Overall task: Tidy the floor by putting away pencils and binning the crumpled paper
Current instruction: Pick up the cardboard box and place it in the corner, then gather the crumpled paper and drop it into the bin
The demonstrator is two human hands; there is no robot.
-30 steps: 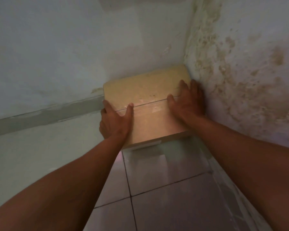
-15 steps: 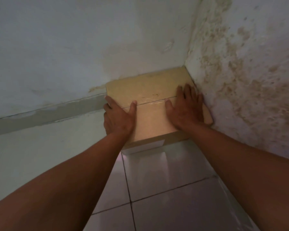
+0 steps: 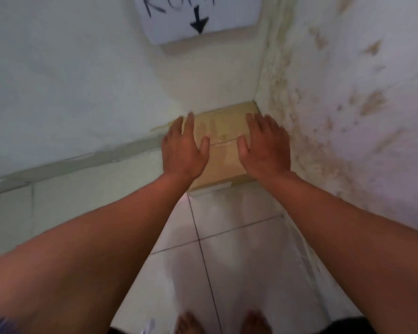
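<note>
Box: cardboard box (image 3: 223, 150) at frame centre, pushed into the corner where two walls meet, flaps closed with a taped seam across the top.
Left hand: left hand (image 3: 182, 147) over the box's left edge, fingers straight and spread, gripping nothing; contact with the lid cannot be told (motion blur).
Right hand: right hand (image 3: 266, 145) over the box's right side, just beside the stained wall (image 3: 348, 104), fingers likewise straight, holding nothing.
Handling, judged: stiff board, probably light; lid would dent under a hard press. Best hold looks to be the two side faces, or the near bottom edge.
Task items: no pencils or crumpled paper visible on the floor tiles (image 3: 239, 237); possibly inside the box, cannot confirm.
Hidden: box contents; box's right face against the wall.
Cut off: paper sign (image 3: 198, 18) at top centre, lettering cropped, arrow pointing down.
Unclear: bare feet at bottom edge, blurred.
</note>
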